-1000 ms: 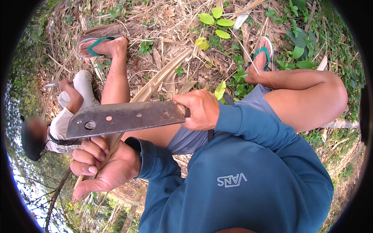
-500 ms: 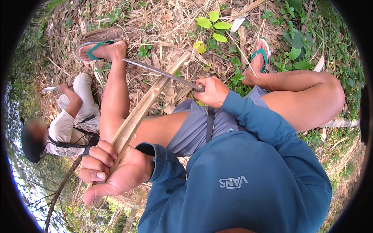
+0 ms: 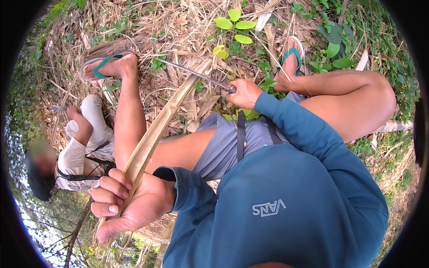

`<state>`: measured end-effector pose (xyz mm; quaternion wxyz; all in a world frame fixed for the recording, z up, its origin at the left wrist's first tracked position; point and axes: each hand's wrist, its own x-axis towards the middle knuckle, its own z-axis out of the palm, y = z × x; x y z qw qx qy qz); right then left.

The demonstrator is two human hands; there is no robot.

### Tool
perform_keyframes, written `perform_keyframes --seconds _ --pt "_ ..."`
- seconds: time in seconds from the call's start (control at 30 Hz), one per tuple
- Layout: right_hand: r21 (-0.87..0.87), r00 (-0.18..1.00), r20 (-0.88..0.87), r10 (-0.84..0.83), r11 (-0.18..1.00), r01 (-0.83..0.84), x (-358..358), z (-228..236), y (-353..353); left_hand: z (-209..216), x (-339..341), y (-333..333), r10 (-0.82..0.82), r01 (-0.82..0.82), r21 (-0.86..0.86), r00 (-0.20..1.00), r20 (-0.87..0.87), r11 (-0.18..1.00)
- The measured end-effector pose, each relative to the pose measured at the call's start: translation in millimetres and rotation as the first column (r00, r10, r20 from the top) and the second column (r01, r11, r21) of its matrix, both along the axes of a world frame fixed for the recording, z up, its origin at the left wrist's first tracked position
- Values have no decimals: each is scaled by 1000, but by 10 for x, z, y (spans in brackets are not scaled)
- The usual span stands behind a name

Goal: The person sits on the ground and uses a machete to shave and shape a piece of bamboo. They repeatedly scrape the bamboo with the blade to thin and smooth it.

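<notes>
My left hand [image 3: 143, 201] is closed around the near end of a long pale strip of split wood or bamboo [image 3: 157, 128], its thumb stretched along the underside. The strip slants away across my left leg towards the leaf litter, its hollowed face showing. In my right hand [image 3: 246, 94] is the dark handle of a long, thin-bladed knife [image 3: 214, 82]. Its blade lies across the strip close to the far end, tip pointing left. Whether the edge bites into the strip cannot be made out.
My bare legs spread to both sides, with green-strapped sandals [image 3: 291, 56] on the feet. At the left another person [image 3: 82, 152] sits with a blade-like tool in hand. Dry leaves [image 3: 178, 35] and low green plants [image 3: 234, 24] cover the ground.
The blade has shifted along the strip towards its far end and looks more edge-on. The strip's far end has dropped slightly left. Both hands keep their hold.
</notes>
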<state>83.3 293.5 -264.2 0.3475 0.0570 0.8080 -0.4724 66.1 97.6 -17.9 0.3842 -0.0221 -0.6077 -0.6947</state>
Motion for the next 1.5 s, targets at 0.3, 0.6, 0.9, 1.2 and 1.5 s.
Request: perform_keyframes --seconds 0.3,0.6,0.9,1.2,1.5 --pt "220 984 152 -91 974 56 -158 -837 240 20 -129 -175 -139 139 71 990 -10 988" --pt "182 965 202 -170 974 133 -125 -823 71 80 -119 -430 27 -26 10 988 -155 1000" --pt "-56 950 38 -311 948 313 -80 -301 -65 136 43 -668 -266 214 -174 890 -371 961" --pt "-233 884 -224 -410 904 360 107 646 -61 -68 194 -425 -302 317 23 921 -245 948" --pt "-273 909 -216 -356 916 294 286 850 -203 332 330 -586 -352 397 39 852 -387 917"
